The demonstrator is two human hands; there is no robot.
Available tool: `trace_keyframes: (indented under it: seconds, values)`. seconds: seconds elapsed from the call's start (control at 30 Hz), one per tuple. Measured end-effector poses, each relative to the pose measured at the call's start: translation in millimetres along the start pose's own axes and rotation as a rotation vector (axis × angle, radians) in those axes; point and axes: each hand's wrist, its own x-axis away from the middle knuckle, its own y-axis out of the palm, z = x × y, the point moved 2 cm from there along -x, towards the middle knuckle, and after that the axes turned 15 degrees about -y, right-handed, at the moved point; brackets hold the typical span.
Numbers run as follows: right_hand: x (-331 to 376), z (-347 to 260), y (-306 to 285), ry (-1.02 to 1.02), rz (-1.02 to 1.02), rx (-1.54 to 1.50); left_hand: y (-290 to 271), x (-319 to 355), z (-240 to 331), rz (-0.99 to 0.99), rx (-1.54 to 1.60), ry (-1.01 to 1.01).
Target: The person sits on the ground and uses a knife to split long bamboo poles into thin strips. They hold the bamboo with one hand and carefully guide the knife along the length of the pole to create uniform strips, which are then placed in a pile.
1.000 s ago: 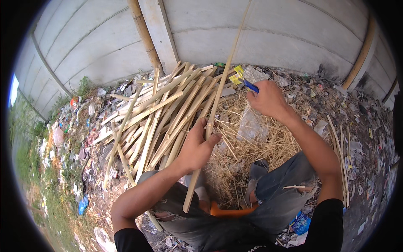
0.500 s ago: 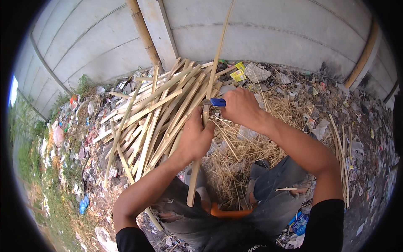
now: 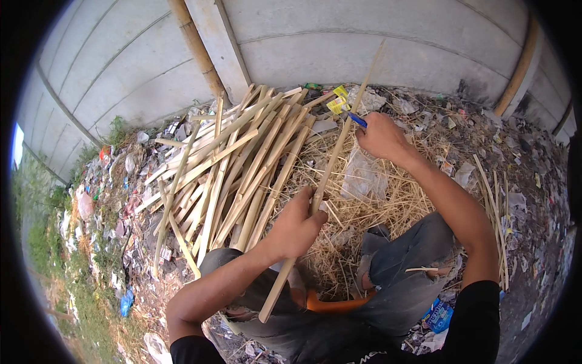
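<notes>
The left hand point(image 3: 297, 227) is closed around a long bamboo strip point(image 3: 330, 167). Its grip wraps the strip near the lower part, and the bottom end pokes out below the hand, over the person's lap. The strip slants up and to the right, past the right hand point(image 3: 382, 138), toward the grey wall point(image 3: 339, 48). The right hand is closed tight on a knife with a blue handle point(image 3: 357, 120). The knife touches the strip, higher up than the left hand. A big pile of bamboo strips point(image 3: 236, 164) lies on the ground just left of the hands. Dry straw shavings point(image 3: 370, 206) lie under the hands. Bits of rubbish point(image 3: 121, 194) are scattered around the pile.
</notes>
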Motion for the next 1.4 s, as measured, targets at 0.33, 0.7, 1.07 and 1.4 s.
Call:
trace_keyframes:
  seconds: [0.33,0.7,1.07,1.4]
  values:
    - [36.6,-103.1,0.0,-0.264,-0.167,-0.117,-16.3,-40.5,3.1,0.181,0.137,-0.042]
    - [15.3,-80.9,9.6,-0.280,-0.065,-0.010,-6.4,-12.4,21.3,0.303,-0.096,0.028]
    - [-30.0,21.2,-21.0,0.156,0.082,0.073,13.5,11.8,6.3,0.083,-0.148,0.085]
    - [90.2,248.8,-46.5,0.835,0.289,0.205,18.7,58.5,-47.6,-0.424,-0.269,0.063]
